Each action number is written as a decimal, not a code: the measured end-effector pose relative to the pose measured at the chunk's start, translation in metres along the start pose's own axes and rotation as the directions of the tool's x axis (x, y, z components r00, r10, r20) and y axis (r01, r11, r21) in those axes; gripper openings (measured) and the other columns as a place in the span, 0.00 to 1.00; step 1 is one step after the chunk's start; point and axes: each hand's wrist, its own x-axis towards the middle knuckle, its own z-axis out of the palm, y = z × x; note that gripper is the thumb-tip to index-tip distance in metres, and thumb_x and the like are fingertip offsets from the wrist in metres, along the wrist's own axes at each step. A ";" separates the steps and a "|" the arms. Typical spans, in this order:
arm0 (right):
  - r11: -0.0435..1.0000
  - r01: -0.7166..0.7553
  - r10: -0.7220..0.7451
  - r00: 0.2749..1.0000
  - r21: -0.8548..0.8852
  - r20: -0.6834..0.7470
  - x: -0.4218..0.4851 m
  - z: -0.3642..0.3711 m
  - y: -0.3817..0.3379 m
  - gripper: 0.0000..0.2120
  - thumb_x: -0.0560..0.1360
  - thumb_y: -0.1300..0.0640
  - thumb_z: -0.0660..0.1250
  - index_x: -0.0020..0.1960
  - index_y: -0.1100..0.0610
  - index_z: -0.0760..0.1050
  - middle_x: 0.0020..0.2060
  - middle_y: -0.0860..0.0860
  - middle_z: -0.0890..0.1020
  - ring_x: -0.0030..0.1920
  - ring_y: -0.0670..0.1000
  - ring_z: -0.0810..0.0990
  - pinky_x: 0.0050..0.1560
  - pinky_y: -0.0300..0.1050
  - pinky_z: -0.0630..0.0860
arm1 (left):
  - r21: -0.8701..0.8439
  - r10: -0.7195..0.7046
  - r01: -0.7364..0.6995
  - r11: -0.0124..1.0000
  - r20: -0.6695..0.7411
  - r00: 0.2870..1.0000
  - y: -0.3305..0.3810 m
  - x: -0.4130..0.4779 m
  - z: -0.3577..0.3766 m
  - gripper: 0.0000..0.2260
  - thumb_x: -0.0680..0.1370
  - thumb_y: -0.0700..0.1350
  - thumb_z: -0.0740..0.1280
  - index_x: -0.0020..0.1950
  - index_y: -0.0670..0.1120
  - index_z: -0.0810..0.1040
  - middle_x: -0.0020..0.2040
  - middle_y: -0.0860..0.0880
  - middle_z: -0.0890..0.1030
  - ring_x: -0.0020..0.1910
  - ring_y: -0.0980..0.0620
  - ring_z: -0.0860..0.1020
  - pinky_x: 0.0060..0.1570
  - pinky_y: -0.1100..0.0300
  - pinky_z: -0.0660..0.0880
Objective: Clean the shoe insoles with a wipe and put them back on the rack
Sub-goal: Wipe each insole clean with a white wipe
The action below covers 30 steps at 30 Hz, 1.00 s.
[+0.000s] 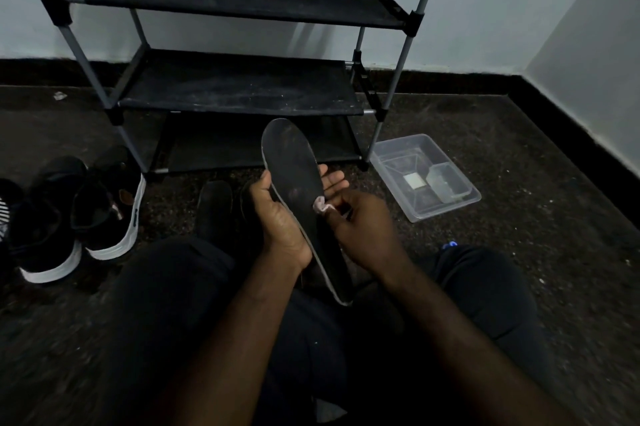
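Insole point(294, 165), black with a pale edge, is held up over the lap, toe end pointing away toward the rack point(239, 86), heel end down near the knees. Left hand point(280, 217) grips it from beneath at mid-length: thumb lies on the near-left edge, fingers come round the back and show past the right edge. Right hand point(363, 228) is just beside the left, on the insole's right side, fingers pinching a small crumpled white wipe point(320, 205) that is pressed to the insole's top face near its right edge. Both hands touch the insole, which touches neither floor nor rack. Person is seated on a dark speckled floor point(519, 183), legs in dark trousers. The rack has grey poles and three black fabric shelves, with nothing visible on them, and stands against a pale wall point(485, 9) with a black skirting. Black shoes with white soles point(107, 210) stand on the floor to the left. A clear plastic container point(398, 145) sits by the rack's right foot. A dark sole-shaped item point(214, 207) lies beyond the knees; cannot tell whether it is an insole or a shoe.
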 end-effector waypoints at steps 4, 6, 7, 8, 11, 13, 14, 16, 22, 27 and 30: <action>0.987 0.147 -0.154 0.982 0.071 0.106 -0.018 0.007 -0.026 0.05 0.75 0.55 0.69 0.42 0.55 0.81 0.34 0.48 0.83 0.34 0.45 0.80 0.37 0.45 0.76 | -0.030 -0.060 0.059 0.998 -0.029 0.998 0.006 0.004 -0.003 0.39 0.75 0.67 0.48 0.61 0.34 0.76 0.56 0.33 0.80 0.54 0.37 0.80 0.65 0.42 0.70; 0.976 0.161 -0.177 0.978 0.150 0.106 -0.021 0.009 -0.026 0.05 0.75 0.55 0.70 0.41 0.55 0.81 0.34 0.47 0.83 0.34 0.45 0.80 0.37 0.46 0.77 | -0.035 -0.075 0.074 0.997 -0.024 0.997 0.009 0.003 -0.004 0.39 0.75 0.67 0.49 0.61 0.35 0.76 0.57 0.33 0.80 0.56 0.37 0.80 0.63 0.42 0.71; 0.977 0.133 -0.150 0.985 0.169 0.089 -0.018 0.008 -0.022 0.07 0.76 0.53 0.70 0.40 0.54 0.80 0.33 0.46 0.83 0.34 0.45 0.80 0.37 0.48 0.77 | -0.032 -0.065 0.065 0.997 -0.019 0.998 0.009 0.002 -0.002 0.38 0.75 0.67 0.49 0.60 0.35 0.77 0.57 0.33 0.80 0.56 0.37 0.80 0.63 0.43 0.71; 0.982 0.100 -0.111 0.992 0.159 0.061 -0.014 0.007 -0.017 0.09 0.76 0.51 0.69 0.40 0.54 0.80 0.33 0.46 0.82 0.33 0.45 0.80 0.36 0.49 0.77 | -0.028 -0.046 0.045 0.999 -0.012 0.999 0.008 0.000 0.000 0.38 0.75 0.67 0.49 0.58 0.34 0.78 0.55 0.33 0.81 0.54 0.37 0.81 0.63 0.43 0.71; 0.999 0.038 -0.037 0.999 0.032 -0.037 -0.003 0.004 -0.003 0.12 0.77 0.48 0.68 0.39 0.55 0.79 0.32 0.47 0.82 0.32 0.46 0.79 0.36 0.50 0.76 | -0.007 -0.005 0.005 1.000 -0.015 1.000 0.004 -0.002 0.004 0.36 0.77 0.64 0.47 0.53 0.33 0.78 0.45 0.35 0.83 0.49 0.37 0.82 0.64 0.44 0.71; 0.998 0.056 -0.057 0.998 -0.025 -0.020 -0.004 0.002 -0.005 0.11 0.76 0.49 0.69 0.40 0.55 0.79 0.33 0.47 0.82 0.32 0.47 0.78 0.36 0.48 0.75 | -0.014 -0.022 0.022 1.000 -0.014 1.000 0.003 -0.001 0.004 0.36 0.77 0.64 0.48 0.54 0.33 0.78 0.47 0.34 0.83 0.53 0.35 0.80 0.65 0.43 0.70; 0.997 0.078 -0.078 0.997 -0.017 0.029 -0.006 0.003 -0.008 0.11 0.76 0.49 0.69 0.40 0.55 0.80 0.33 0.46 0.82 0.32 0.46 0.79 0.36 0.47 0.75 | -0.020 -0.034 0.034 0.999 -0.009 0.999 0.004 -0.001 0.003 0.36 0.76 0.65 0.48 0.56 0.33 0.78 0.49 0.33 0.82 0.55 0.35 0.79 0.66 0.42 0.69; 0.991 0.119 -0.126 0.984 0.063 0.128 -0.012 0.002 -0.015 0.09 0.76 0.50 0.69 0.41 0.54 0.81 0.34 0.46 0.83 0.35 0.44 0.80 0.39 0.48 0.77 | -0.024 -0.055 0.055 0.998 0.007 0.998 0.008 0.000 0.000 0.37 0.76 0.66 0.49 0.59 0.34 0.77 0.55 0.32 0.80 0.58 0.35 0.78 0.67 0.40 0.68; 1.000 0.022 -0.022 1.000 -0.003 -0.014 -0.004 -0.006 -0.004 0.11 0.76 0.48 0.69 0.40 0.53 0.80 0.32 0.46 0.82 0.32 0.44 0.78 0.37 0.48 0.76 | -0.013 -0.032 0.032 0.999 0.020 0.999 0.007 -0.003 0.003 0.37 0.76 0.65 0.48 0.57 0.33 0.76 0.54 0.30 0.79 0.58 0.34 0.78 0.63 0.45 0.73; 0.985 0.151 -0.161 0.979 0.080 0.127 -0.022 0.000 -0.021 0.08 0.76 0.52 0.69 0.40 0.54 0.80 0.33 0.47 0.83 0.33 0.43 0.80 0.37 0.46 0.76 | -0.025 -0.058 0.058 0.998 0.007 0.998 0.009 0.002 -0.001 0.38 0.75 0.66 0.49 0.60 0.35 0.77 0.58 0.32 0.79 0.60 0.35 0.78 0.66 0.40 0.69; 0.989 0.117 -0.125 0.989 0.093 0.082 -0.017 -0.002 -0.015 0.09 0.77 0.50 0.69 0.41 0.53 0.80 0.34 0.46 0.82 0.34 0.43 0.79 0.38 0.48 0.77 | -0.017 -0.046 0.046 0.999 0.021 0.999 0.008 0.000 -0.001 0.37 0.75 0.66 0.49 0.59 0.35 0.77 0.56 0.32 0.80 0.60 0.35 0.78 0.65 0.41 0.70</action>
